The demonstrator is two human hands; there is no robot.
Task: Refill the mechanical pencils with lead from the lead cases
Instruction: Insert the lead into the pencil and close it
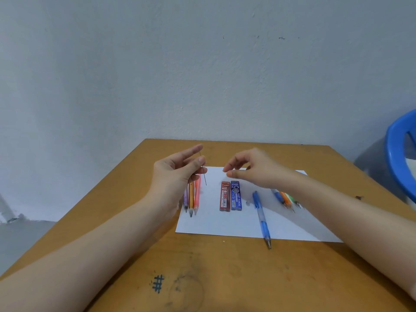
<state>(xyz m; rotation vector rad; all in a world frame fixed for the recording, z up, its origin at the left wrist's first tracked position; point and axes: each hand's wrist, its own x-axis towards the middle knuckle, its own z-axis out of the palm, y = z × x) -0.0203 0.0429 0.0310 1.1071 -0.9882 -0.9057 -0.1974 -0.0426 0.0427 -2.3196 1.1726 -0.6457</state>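
Above a wooden table (225,271), the left hand (177,174) pinches a thin pencil lead (205,180) upright between thumb and fingertip, over three pencils (191,199) lying on a white sheet (225,225). The right hand (254,170) hovers with fingers loosely curled, seemingly holding nothing, just above the red lead case (224,196) and blue lead case (236,195). A blue mechanical pencil (261,218) lies to their right, with more pencils (286,199) beyond it.

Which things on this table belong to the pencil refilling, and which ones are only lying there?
For the job: lead stick pinched by the left hand; red lead case; blue lead case; blue pencil lying alone; three pencils at left; pencils at right, partly hidden.
Only lying there: white paper; blue chair.
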